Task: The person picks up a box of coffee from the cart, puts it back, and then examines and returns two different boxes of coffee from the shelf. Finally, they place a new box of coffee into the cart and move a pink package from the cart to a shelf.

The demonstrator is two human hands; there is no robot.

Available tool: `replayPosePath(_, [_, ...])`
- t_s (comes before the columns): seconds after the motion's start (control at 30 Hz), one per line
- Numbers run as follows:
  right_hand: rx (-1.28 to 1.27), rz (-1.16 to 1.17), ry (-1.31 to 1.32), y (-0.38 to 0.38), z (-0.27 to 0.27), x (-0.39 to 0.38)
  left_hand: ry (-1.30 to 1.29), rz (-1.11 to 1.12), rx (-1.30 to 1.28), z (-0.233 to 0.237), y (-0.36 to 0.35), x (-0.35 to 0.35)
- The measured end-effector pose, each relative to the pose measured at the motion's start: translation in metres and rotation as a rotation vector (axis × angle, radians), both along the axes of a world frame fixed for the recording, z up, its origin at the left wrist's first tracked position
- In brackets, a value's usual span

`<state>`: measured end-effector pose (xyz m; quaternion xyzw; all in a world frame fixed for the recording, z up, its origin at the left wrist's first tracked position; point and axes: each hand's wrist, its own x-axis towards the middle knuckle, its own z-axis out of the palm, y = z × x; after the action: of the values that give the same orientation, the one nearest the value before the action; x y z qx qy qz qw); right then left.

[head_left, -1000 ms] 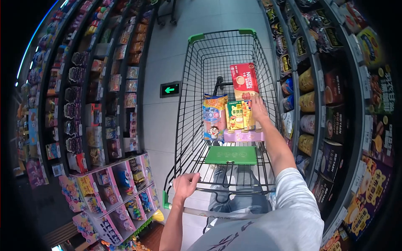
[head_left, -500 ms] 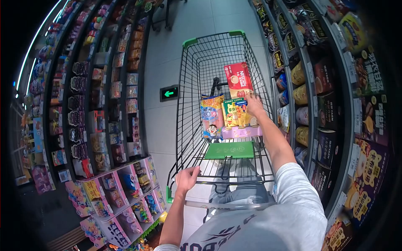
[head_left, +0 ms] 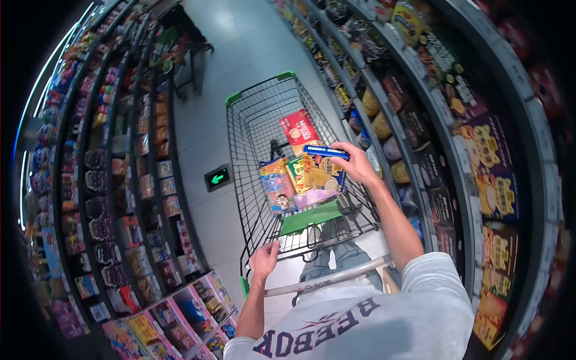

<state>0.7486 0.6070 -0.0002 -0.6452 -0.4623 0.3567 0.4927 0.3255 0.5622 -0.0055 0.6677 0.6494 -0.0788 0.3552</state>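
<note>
My right hand (head_left: 358,163) grips the end of a yellow box with a blue top (head_left: 327,151), held above the cart's load. Below it in the wire shopping cart (head_left: 237,144) lie a red Nescafé box (head_left: 298,127), a green-and-yellow pack (head_left: 296,171), a colourful snack bag (head_left: 276,183) and a purple pack (head_left: 315,197). Over the cart's rear left corner is my left hand (head_left: 264,259), its fingers curled closed. Whatever it may hold is hidden. The left forearm crosses near the cart handle (head_left: 336,279).
Packed shelves (head_left: 108,180) run along the left, and shelves of boxes and bags (head_left: 414,156) stand close on the right. A pink display stand (head_left: 186,321) is at lower left. Another cart (head_left: 186,75) stands farther up the aisle. A green arrow sign (head_left: 217,178) lies on the floor.
My right hand has lifted the blue-topped yellow box out of the cart's load. The view has turned, so the cart appears tilted and farther left. My left hand stays near the rear corner.
</note>
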Motion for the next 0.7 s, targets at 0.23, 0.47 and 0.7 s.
replayPosePath(0.23, [0.129, -0.434, 0.158, -0.066, 0.066, -0.007, -0.142, -0.244, 0.319, -0.008, -0.002, 0.005])
replayPosePath(0.47, [0.082, -0.4, 0.277, -0.147, 0.125, -0.067, -1.261, -0.069, -0.346, 0.062, -0.011, 0.107])
replayPosePath(0.7, [0.027, -0.473, 0.347, -0.196, 0.127, -0.097, -1.228, -0.143, -0.441, 0.088, -0.041, 0.121])
